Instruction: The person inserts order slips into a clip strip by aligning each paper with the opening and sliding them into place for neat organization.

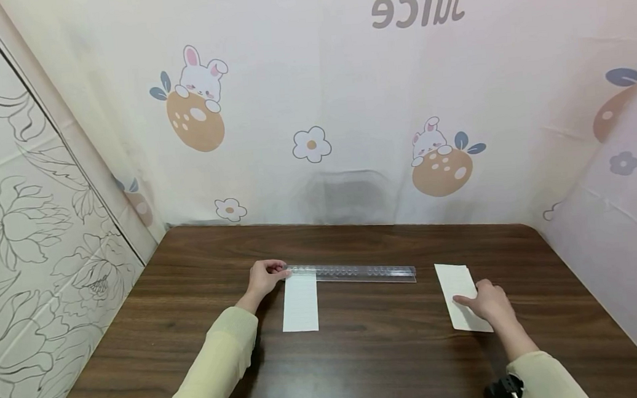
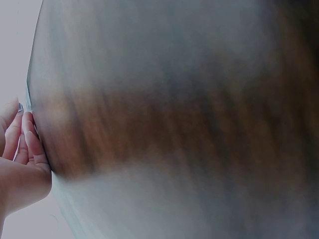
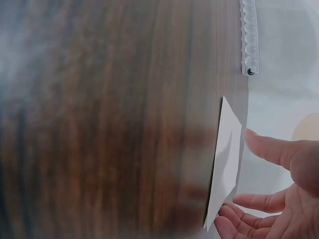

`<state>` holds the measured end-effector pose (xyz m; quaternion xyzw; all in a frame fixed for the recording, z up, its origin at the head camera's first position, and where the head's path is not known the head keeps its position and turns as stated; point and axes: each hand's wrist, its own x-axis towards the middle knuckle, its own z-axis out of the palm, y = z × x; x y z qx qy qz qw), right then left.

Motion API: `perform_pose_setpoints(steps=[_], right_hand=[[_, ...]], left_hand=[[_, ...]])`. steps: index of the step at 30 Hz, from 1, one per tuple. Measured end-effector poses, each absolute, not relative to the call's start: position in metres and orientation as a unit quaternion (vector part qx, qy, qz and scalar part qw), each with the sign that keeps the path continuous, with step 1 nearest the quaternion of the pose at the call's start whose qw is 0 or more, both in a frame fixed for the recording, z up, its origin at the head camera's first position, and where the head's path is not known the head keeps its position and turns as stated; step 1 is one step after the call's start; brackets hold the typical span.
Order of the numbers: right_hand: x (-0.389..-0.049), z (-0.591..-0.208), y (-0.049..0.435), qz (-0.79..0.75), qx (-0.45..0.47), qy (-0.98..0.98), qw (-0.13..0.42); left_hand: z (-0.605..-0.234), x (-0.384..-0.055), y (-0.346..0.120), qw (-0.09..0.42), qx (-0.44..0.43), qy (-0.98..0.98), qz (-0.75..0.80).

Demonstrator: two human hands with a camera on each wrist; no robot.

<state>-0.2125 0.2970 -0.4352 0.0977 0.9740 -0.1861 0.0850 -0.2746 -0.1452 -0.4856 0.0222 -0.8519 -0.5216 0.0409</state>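
Observation:
My left hand [image 1: 265,278] is at the left end of a long clear plastic strip [image 1: 357,272], ruler-like and with a row of round bumps; the thumb and fingertips pinch that end. Beneath the strip's left part lies a sheet of lined white paper [image 1: 300,305], its top edge overlapped by the plastic. In the left wrist view the left hand [image 2: 25,159] shows at the far left with bent fingers. On the right, my right hand [image 1: 491,303] is over a small stack of white paper [image 1: 454,282]. Its thumb and fingers [image 3: 259,201] are spread apart, fingertips right at the stack's edge.
A dark wood-grain table [image 1: 374,355] bears everything. Behind it hangs a pale curtain [image 1: 309,70] printed with rabbits and fruit, and a flower-patterned panel [image 1: 27,232] stands along the left. The strip's right end lies left of the paper stack.

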Motion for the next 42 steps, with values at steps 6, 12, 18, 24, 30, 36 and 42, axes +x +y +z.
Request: perform_pose_setpoints(steps=[6, 12, 18, 24, 30, 36, 42], right_hand=[[-0.2148, -0.4372, 0.2998, -0.194, 0.108, 0.971, 0.093], [-0.2159, -0.4374, 0.3009, -0.206, 0.125, 0.966, 0.096], [-0.2163, -0.4379, 0.3009, -0.212, 0.136, 0.963, 0.093], [-0.2151, -0.4387, 0.3008, -0.213, 0.136, 0.964, 0.086], [-0.214, -0.4404, 0.3011, -0.229, 0.141, 0.961, 0.062], [-0.2163, -0.4423, 0.3028, -0.245, 0.151, 0.957, 0.038], [-0.2179, -0.4446, 0.305, -0.255, 0.166, 0.953, 0.003]], left_hand=[[-0.4854, -0.2746, -0.1448, 0.041, 0.023, -0.853, -0.52], [-0.4859, -0.2743, -0.1452, 0.037, 0.024, -0.846, -0.532], [-0.4858, -0.2742, -0.1449, 0.039, 0.023, -0.847, -0.529], [-0.4862, -0.2742, -0.1451, 0.036, 0.022, -0.841, -0.539], [-0.4867, -0.2742, -0.1452, 0.039, 0.023, -0.845, -0.533], [-0.4857, -0.2737, -0.145, 0.04, 0.024, -0.848, -0.528], [-0.4858, -0.2737, -0.1448, 0.04, 0.022, -0.848, -0.528]])
